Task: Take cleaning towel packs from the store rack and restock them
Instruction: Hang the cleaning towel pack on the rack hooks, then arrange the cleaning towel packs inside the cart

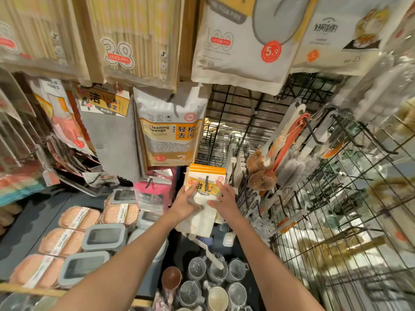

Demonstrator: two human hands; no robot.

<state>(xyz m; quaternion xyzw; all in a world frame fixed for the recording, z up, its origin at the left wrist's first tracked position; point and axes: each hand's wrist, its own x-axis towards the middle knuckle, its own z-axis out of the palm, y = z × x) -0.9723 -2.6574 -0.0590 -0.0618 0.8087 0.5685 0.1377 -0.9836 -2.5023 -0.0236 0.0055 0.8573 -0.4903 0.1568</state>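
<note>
- Soap boxes [78, 217] and grey-lidded tubs [104, 237] sit on the low shelf at far left, well apart from the work.
- A grey towel pack [107, 122] hangs on the upper left, beside a sponge pack [170, 129].
- A pink pack [152, 194] hangs just left of the hands.
- The left hand [186, 204] holds the white towel pack [205, 194] from its left edge, fingers curled over the cloth just under the card; the thumb is not clearly seen.
- The pack hangs at centre, low on the rack, with a dark hook [207, 183] showing through the hole in its orange header card. More of the same seem stacked behind it.
- It is judged light and floppy: soft cloth below, with only the card stiff. The best hold is likely on the card near the hole, so the cloth does not sag or fold while it slides along the hook.
- The right hand [224, 202] lies on the pack's right side, fingers spread and fairly straight, pressing rather than pinching.
- Brushes [262, 171] hang just right of the pack, on the wire grid [336, 198].
- Cups [215, 281] stand below the arms.
</note>
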